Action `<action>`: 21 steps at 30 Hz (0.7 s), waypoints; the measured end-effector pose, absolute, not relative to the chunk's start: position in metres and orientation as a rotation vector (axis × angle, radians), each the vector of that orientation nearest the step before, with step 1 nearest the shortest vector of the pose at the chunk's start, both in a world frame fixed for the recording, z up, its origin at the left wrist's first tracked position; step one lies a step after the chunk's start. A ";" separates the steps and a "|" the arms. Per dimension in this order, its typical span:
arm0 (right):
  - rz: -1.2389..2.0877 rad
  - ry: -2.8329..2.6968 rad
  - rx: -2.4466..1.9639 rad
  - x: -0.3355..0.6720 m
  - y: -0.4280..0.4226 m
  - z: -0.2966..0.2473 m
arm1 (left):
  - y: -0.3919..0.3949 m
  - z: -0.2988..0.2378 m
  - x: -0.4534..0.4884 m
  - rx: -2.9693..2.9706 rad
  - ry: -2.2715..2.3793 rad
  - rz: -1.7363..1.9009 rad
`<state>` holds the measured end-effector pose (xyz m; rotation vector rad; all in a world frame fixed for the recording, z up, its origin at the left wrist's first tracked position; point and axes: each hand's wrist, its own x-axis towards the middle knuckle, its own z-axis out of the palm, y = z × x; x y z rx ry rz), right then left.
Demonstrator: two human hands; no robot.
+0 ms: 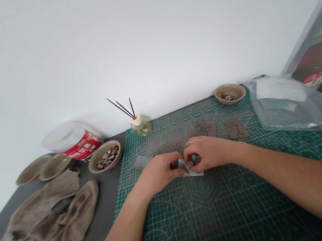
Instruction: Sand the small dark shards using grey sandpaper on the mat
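Hands: left (158,174), right (208,152), both pinching folded grey sheet (193,173) | dark pebbles (193,159) inside | above green cutting mat (225,204)

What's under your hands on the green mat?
Your left hand and right hand are over small dark pieces on a crumpled gray sheet. It's above the green cutting mat. Your fingers and palms cover the rest, so I can't see it.

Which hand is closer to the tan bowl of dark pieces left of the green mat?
The left hand is nearer: it sits to the right of the tan bowl and toward the person, not touching it. The right hand lies farther right, beyond the left hand.
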<state>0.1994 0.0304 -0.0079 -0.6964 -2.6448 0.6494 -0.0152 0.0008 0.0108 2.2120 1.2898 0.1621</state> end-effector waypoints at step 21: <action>0.673 -2.751 -0.843 0.199 0.027 -0.001 | 0.001 0.009 -0.016 2.197 1.395 0.107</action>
